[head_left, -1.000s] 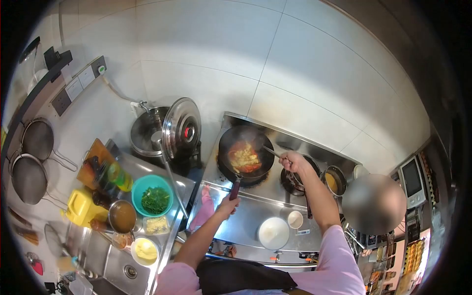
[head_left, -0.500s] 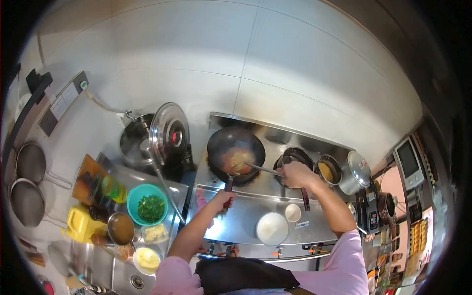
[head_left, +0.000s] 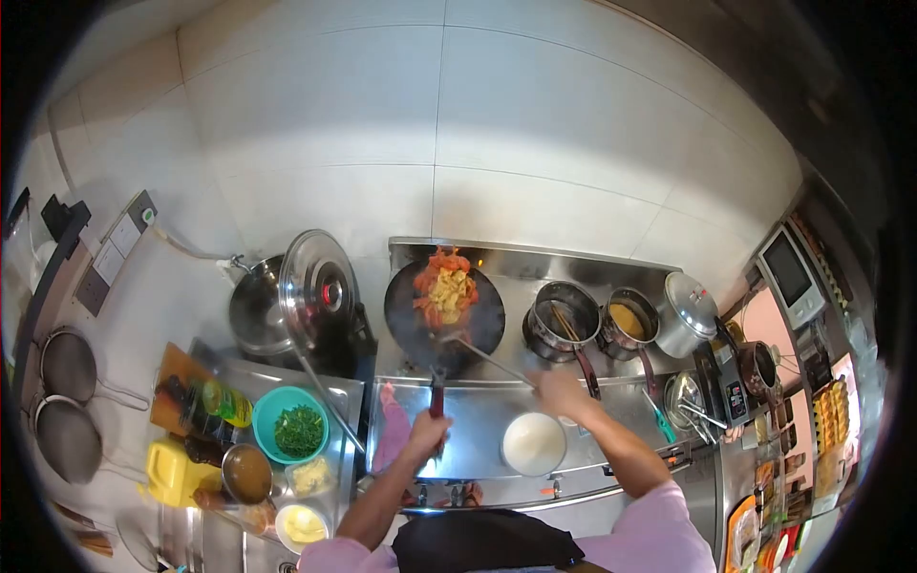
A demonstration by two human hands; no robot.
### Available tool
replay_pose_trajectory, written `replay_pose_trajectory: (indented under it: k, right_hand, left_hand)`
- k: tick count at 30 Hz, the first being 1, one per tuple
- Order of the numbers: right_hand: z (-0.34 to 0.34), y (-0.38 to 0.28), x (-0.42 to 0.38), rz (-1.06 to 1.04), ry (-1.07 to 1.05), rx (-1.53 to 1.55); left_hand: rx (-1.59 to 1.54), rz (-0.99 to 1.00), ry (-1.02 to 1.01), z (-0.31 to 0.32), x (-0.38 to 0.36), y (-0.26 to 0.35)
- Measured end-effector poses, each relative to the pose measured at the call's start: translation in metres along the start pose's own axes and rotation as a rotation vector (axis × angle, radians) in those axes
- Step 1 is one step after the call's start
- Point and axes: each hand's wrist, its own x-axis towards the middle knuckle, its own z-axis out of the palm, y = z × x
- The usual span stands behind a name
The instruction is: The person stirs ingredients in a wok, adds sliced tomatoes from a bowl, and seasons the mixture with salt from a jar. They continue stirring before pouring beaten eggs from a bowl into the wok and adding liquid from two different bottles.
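Note:
My left hand [head_left: 429,435] is closed around the handle of a dark wok [head_left: 401,320] on the stove. Orange-red and pale yellow food [head_left: 449,286] is bunched toward the wok's far side, some of it reaching up past the rim. In my right hand [head_left: 564,393] is a long-handled metal cooking utensil [head_left: 497,361]. Its head dips into the near part of the wok, and its exact shape is blurred. Below my right hand stands a white bowl [head_left: 534,445] with pale contents. A small cup is mostly hidden behind that hand.
Right of the wok sit a saucepan [head_left: 556,329] with sticks in it, a smaller brown-filled pan [head_left: 629,323] and a lidded pot [head_left: 690,307]. To the left are a large pot [head_left: 256,310], its leaning lid [head_left: 310,267], a teal bowl [head_left: 320,425] of chopped greens and a yellow jug [head_left: 177,473].
The food has gone from the wok's middle to its far side and risen. My right hand and the utensil have dropped nearer to me. The camera view has shifted somewhat.

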Motion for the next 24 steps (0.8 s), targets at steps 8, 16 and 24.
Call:
replay_pose_trajectory:
  k: [8, 16, 24]
  right_hand:
    - [-0.041, -0.018, 0.012, 0.108, -0.059, -0.066]
    - [0.064, 0.002, 0.070, 0.107, 0.124, 0.040]
    - [0.046, 0.001, 0.043, 0.092, 0.028, -0.046]
  left_hand:
    - [-0.083, -0.072, -0.087, -0.010, 0.057, 0.045]
    - [-0.108, -0.082, -0.063, -0.013, 0.068, 0.026]
    - [0.063, 0.016, 0.110, -0.008, 0.068, 0.005]
